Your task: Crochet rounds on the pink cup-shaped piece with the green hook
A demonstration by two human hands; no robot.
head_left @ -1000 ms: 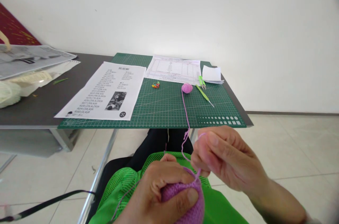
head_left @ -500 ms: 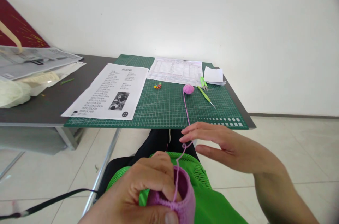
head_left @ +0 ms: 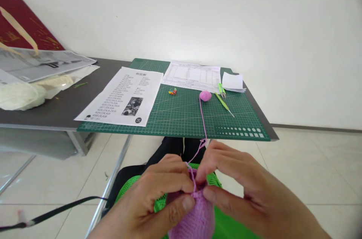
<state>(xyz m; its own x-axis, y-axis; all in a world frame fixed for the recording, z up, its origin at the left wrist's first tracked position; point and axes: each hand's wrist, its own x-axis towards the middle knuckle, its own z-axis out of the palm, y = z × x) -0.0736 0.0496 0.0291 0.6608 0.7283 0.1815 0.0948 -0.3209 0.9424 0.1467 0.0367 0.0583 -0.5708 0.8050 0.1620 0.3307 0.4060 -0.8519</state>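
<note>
A hollow pink crocheted piece [head_left: 192, 218] sits over my lap with its open rim upward. My left hand [head_left: 161, 193] pinches the rim from the left, thumb outside and fingers at the opening. From the right, my right hand [head_left: 240, 182] grips the same rim between thumb and index finger. A pink yarn strand [head_left: 203, 118] runs from the rim up to a small pink yarn ball [head_left: 205, 96] on the green cutting mat [head_left: 181, 114]. Right of the ball lies a green-handled crochet hook [head_left: 223, 102].
Green thread snips [head_left: 221, 90] and a white paper stack [head_left: 233, 81] lie at the mat's right. Colourful stitch markers [head_left: 172, 91] rest near a printed pattern sheet [head_left: 124, 95]. White yarn [head_left: 21, 96] is at far left. A table form [head_left: 194, 75] lies behind.
My right hand has come down and left from the yarn strand to the crocheted piece's rim and closed on it. My left hand keeps its hold. The view has shifted slightly.
</note>
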